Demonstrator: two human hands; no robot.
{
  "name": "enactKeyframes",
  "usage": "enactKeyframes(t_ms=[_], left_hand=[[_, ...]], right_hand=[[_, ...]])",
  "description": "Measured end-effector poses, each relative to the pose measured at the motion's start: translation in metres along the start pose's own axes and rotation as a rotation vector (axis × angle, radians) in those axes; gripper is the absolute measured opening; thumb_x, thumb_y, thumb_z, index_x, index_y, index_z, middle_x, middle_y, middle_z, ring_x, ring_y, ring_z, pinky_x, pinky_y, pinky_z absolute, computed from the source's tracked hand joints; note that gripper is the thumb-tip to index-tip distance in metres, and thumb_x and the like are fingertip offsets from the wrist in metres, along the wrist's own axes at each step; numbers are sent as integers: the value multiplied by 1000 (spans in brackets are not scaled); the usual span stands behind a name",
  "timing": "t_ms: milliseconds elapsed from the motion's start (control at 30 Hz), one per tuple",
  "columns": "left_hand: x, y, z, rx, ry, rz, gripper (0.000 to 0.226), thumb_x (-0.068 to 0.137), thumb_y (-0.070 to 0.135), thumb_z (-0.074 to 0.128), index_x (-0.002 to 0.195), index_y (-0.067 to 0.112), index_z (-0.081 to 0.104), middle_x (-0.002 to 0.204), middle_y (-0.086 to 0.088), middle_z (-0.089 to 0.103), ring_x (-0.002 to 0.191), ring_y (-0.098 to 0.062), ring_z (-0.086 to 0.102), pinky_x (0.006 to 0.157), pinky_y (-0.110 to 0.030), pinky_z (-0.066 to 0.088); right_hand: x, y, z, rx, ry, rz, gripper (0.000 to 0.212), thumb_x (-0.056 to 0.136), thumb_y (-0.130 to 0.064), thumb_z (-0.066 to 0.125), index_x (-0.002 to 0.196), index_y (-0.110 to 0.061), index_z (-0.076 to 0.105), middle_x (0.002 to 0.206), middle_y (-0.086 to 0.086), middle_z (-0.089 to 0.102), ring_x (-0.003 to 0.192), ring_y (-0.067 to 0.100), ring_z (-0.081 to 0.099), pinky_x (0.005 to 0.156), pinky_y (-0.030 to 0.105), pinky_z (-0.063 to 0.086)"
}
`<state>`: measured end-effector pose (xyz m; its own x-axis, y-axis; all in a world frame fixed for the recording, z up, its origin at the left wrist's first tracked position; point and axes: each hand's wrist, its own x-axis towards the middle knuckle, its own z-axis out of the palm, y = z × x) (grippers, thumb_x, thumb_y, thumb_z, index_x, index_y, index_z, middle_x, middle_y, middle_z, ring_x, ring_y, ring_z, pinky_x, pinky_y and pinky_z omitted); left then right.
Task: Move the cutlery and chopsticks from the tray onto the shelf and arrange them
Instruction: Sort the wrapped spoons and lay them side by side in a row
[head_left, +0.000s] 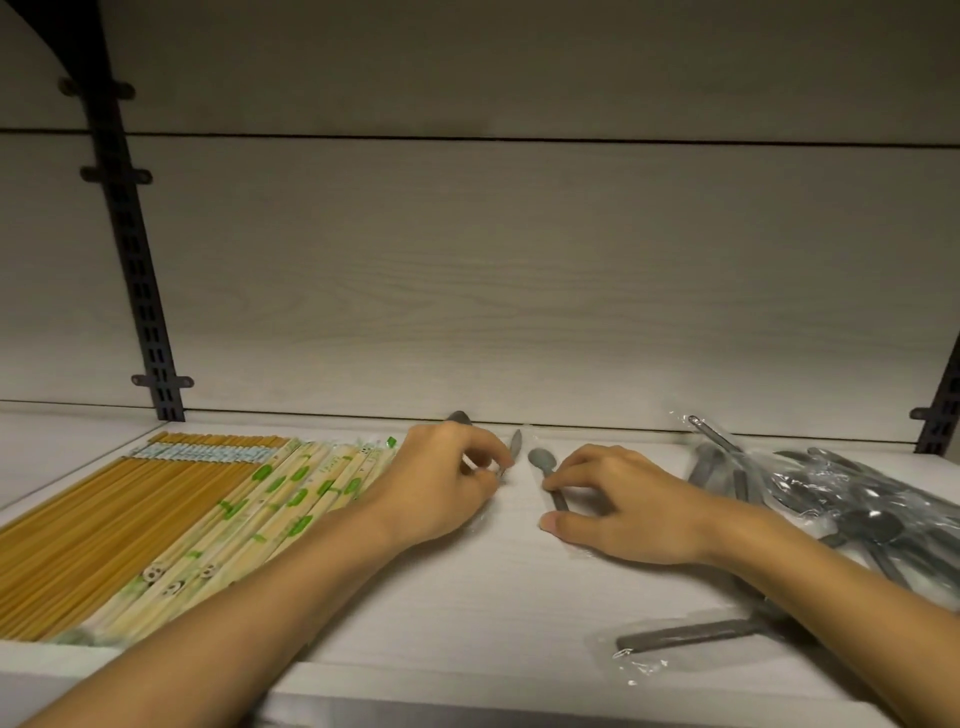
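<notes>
On the pale wood shelf (467, 597) my left hand (441, 483) pinches a clear-wrapped grey knife (515, 444) near the back wall, with another grey utensil tip (460, 417) showing behind its knuckles. My right hand (618, 506) holds the handle of a wrapped grey spoon (543, 460) between fingers and thumb. Rows of wrapped chopsticks (291, 499) with green marks and bare yellow chopsticks (104, 519) lie side by side at the left. A heap of wrapped grey cutlery (841, 499) lies at the right. The tray is out of sight.
A single wrapped grey utensil (685, 635) lies near the shelf's front edge at the right. Black slotted uprights (140, 291) stand at the back left and at the far right (943, 415). An upper shelf hangs overhead.
</notes>
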<state>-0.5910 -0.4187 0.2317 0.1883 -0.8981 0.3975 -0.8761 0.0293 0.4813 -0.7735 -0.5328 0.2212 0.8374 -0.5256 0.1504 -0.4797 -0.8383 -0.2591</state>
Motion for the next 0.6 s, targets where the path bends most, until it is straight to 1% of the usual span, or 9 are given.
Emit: enactKeyframes(t_ms=[33, 100, 167, 233, 300, 367, 400, 500, 600], left_hand=[[1, 1, -2, -76, 16, -38, 27, 88, 12, 56, 97, 29, 74, 85, 10, 67, 64, 4, 57, 59, -4, 38], [3, 1, -2, -204, 20, -107, 28, 87, 12, 56, 94, 31, 75, 91, 10, 71, 76, -3, 64, 68, -15, 49], [4, 2, -1, -229, -1, -144, 26, 88, 13, 55, 94, 28, 75, 89, 14, 71, 77, -1, 63, 64, -12, 46], [2, 3, -1, -161, 0, -121, 26, 90, 15, 53, 89, 26, 76, 73, 18, 67, 67, 7, 59, 57, -6, 39], [-3, 3, -3, 19, 11, -23, 27, 88, 21, 48, 81, 24, 74, 68, 12, 64, 70, -1, 58, 62, -14, 42], [-5, 1, -4, 293, 13, 103, 29, 83, 30, 44, 81, 24, 72, 78, 8, 64, 81, -11, 52, 75, -27, 41], [-6, -1, -4, 380, 7, 134, 31, 82, 35, 43, 82, 25, 72, 83, 9, 62, 85, -12, 49, 80, -29, 38], [-6, -3, -5, 460, -11, 135, 28, 85, 45, 47, 90, 32, 71, 97, 14, 57, 95, -11, 43, 87, -28, 30], [-6, -6, -6, 435, -32, 169, 27, 88, 48, 52, 110, 37, 63, 112, 18, 57, 107, -10, 43, 90, -27, 27]], right_hand=[[0, 0, 0, -2, -1, -1, 53, 85, -60, 56, 129, -30, 58, 131, -11, 49, 127, 10, 39, 106, 27, 31], [0, 0, 0, -7, -1, 0, 53, 85, -59, 56, 130, -30, 57, 132, -10, 48, 128, 11, 37, 107, 28, 30], [0, -1, 0, -8, -1, 1, 53, 86, -59, 56, 130, -29, 57, 133, -9, 48, 129, 12, 37, 108, 29, 30], [0, -1, 0, -5, -5, 3, 52, 86, -58, 56, 129, -29, 57, 133, -7, 48, 128, 13, 37, 107, 30, 31], [-1, -1, -1, -5, -4, -1, 52, 86, -58, 55, 128, -28, 58, 132, -6, 48, 128, 14, 37, 107, 31, 31], [-1, -1, -1, -8, 0, 0, 53, 86, -59, 55, 128, -27, 58, 133, -6, 49, 129, 15, 37, 107, 31, 32], [-2, -1, -2, -12, 4, 0, 53, 86, -60, 55, 128, -27, 58, 133, -6, 49, 128, 15, 37, 107, 31, 32], [-3, -1, -5, -36, 21, 0, 51, 86, -60, 54, 125, -27, 61, 129, -4, 52, 125, 15, 40, 105, 32, 34], [-5, -1, -9, -46, 55, -5, 40, 88, -53, 55, 116, -27, 62, 120, -4, 55, 118, 15, 47, 101, 31, 38]])
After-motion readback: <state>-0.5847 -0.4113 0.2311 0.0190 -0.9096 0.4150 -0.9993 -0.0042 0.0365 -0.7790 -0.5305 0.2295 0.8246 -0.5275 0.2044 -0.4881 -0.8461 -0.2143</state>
